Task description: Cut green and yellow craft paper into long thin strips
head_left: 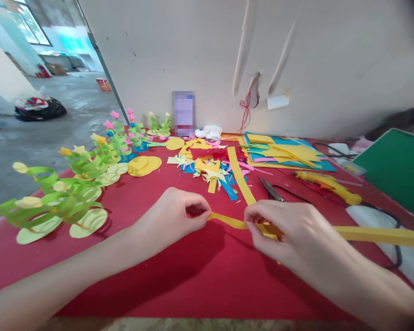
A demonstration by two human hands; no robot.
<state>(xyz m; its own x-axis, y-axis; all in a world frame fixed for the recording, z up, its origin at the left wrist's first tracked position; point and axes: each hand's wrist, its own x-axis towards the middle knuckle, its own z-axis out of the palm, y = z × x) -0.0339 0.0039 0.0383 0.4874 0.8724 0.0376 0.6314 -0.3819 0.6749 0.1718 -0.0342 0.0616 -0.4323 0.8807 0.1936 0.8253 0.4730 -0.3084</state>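
Observation:
Between my two hands a narrow yellow paper strip (229,220) is stretched above the red tabletop (193,280). My left hand (179,214) pinches its left end between thumb and fingertips. Farther along the strip, my right hand (279,225) is closed on it, and a long yellow length runs out past the wrist to the right edge. Another yellow strip (240,177) lies on the table just beyond my right hand. Scissors (271,189) rest behind that hand, their handles partly hidden.
Curled green paper flowers on pale discs (89,223) line the left side. Paper scraps (210,168) are heaped mid-table. A yellow glue gun (331,186), stacked coloured paper (286,151) and a green board (396,170) are on the right. A phone (184,112) leans against the wall.

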